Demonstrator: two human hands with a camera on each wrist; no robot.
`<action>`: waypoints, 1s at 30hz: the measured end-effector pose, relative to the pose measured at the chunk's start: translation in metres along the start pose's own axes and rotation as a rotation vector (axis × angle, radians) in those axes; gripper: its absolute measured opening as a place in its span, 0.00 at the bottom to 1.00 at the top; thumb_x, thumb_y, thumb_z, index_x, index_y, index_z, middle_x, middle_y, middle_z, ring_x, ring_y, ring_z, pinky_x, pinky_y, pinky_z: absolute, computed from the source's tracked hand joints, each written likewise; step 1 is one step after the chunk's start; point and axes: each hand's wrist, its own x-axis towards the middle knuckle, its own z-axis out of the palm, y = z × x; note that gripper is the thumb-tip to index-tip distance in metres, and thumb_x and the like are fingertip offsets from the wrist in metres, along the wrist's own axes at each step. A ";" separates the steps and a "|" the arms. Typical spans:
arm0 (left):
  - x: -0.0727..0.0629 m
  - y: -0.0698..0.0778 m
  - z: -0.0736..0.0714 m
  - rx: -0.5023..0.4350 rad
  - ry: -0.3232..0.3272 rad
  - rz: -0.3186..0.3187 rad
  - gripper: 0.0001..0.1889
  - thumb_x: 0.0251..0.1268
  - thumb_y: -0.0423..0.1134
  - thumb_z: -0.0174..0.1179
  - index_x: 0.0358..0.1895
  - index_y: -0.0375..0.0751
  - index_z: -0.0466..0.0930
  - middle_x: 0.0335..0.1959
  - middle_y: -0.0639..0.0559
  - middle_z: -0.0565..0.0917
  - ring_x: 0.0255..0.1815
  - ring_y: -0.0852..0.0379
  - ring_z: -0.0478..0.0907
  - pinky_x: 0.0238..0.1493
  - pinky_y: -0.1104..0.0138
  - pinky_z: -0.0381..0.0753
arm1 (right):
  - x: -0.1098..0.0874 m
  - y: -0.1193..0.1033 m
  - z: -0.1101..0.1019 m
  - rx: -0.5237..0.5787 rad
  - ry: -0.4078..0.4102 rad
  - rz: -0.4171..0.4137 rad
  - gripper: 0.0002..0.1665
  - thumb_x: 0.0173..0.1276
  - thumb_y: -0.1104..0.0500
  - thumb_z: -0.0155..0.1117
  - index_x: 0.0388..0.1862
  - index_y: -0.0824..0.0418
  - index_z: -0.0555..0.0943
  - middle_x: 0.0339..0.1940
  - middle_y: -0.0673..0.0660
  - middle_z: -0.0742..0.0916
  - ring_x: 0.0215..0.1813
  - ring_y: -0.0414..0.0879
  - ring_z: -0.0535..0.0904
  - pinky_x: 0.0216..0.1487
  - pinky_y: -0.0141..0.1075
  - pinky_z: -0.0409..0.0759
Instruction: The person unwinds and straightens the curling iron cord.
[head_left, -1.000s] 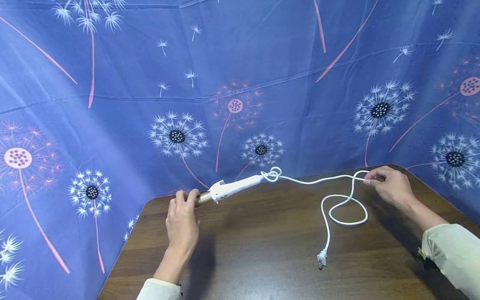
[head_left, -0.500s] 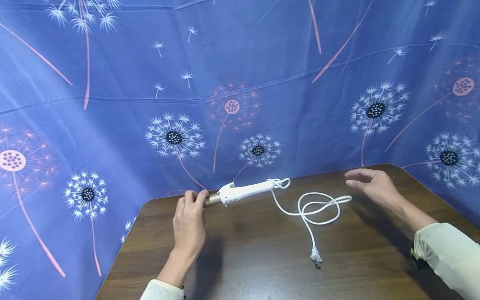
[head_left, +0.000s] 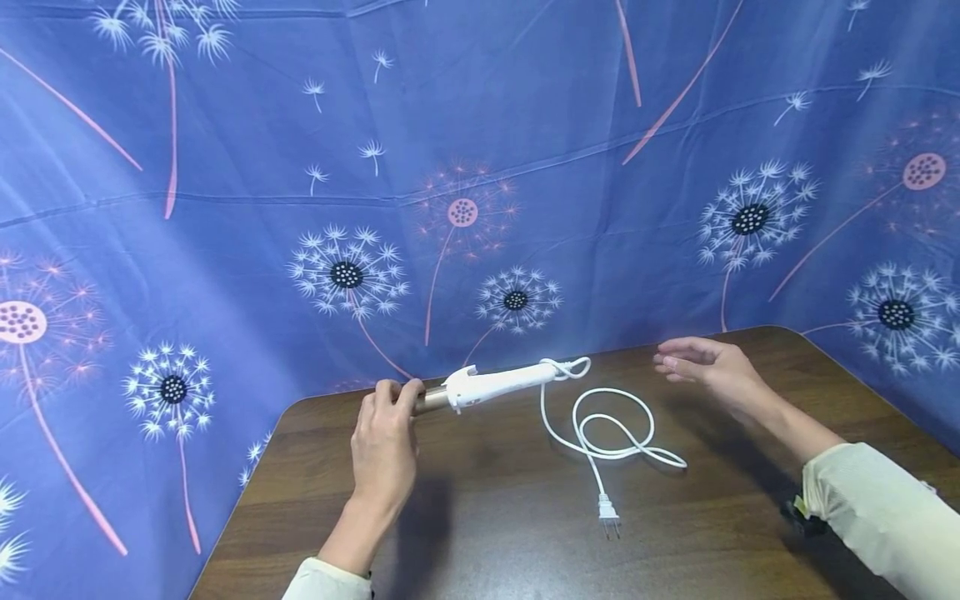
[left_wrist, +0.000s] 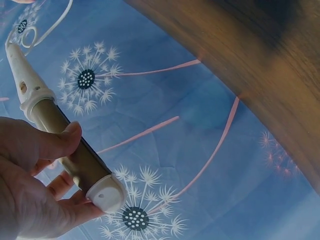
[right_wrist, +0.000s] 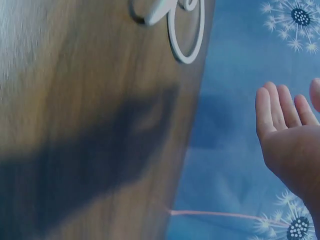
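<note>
A curling iron with a white handle [head_left: 502, 384] and a gold-brown barrel [left_wrist: 75, 150] is gripped by my left hand [head_left: 384, 446]. In the left wrist view the thumb lies along the barrel, the fingers curl beneath it, and the white tip [left_wrist: 107, 194] pokes out past them. From the handle's right end runs a white cord [head_left: 611, 417], looped beside the handle and coiled on the table, ending in a two-prong plug [head_left: 608, 510]. My right hand [head_left: 712, 371] hovers right of the cord, fingers loosely extended and holding nothing; the right wrist view shows its palm [right_wrist: 295, 145].
The brown wooden table [head_left: 510, 533] has rounded back corners. Behind it hangs a blue cloth [head_left: 600, 208] with a dandelion print, close along the table's back edge. The right arm casts a dark shadow [right_wrist: 115, 155] on the wood.
My right hand has let go of the cord and moved left. The cord has dropped into loops on the table, its plug shifting left. My left hand has moved slightly right with the curling iron.
</note>
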 end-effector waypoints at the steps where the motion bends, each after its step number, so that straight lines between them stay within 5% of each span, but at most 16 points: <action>1: 0.000 0.000 0.000 0.000 -0.002 -0.002 0.27 0.41 0.17 0.66 0.45 0.50 0.79 0.39 0.49 0.75 0.41 0.44 0.76 0.29 0.51 0.79 | 0.000 0.002 0.002 0.047 -0.021 0.005 0.12 0.70 0.66 0.57 0.51 0.66 0.76 0.41 0.49 0.88 0.44 0.42 0.86 0.45 0.36 0.82; 9: 0.000 0.004 0.001 -0.011 0.000 -0.005 0.26 0.40 0.19 0.68 0.44 0.49 0.79 0.38 0.49 0.75 0.41 0.44 0.76 0.26 0.51 0.78 | 0.003 0.012 0.023 0.228 -0.164 0.079 0.11 0.76 0.64 0.48 0.53 0.66 0.71 0.43 0.55 0.87 0.48 0.50 0.85 0.49 0.41 0.81; 21: 0.003 0.010 0.001 -0.025 0.005 -0.009 0.26 0.39 0.21 0.72 0.44 0.49 0.79 0.38 0.49 0.75 0.41 0.44 0.77 0.26 0.50 0.78 | 0.011 0.014 0.059 0.238 -0.243 0.192 0.21 0.76 0.59 0.49 0.59 0.73 0.67 0.47 0.58 0.86 0.50 0.51 0.84 0.55 0.47 0.78; 30: 0.003 0.014 0.002 -0.029 -0.005 -0.013 0.27 0.40 0.20 0.70 0.45 0.49 0.79 0.38 0.49 0.75 0.40 0.44 0.77 0.25 0.51 0.78 | 0.016 0.013 0.086 0.264 -0.343 0.222 0.31 0.76 0.58 0.49 0.66 0.82 0.58 0.56 0.69 0.81 0.54 0.53 0.81 0.61 0.54 0.71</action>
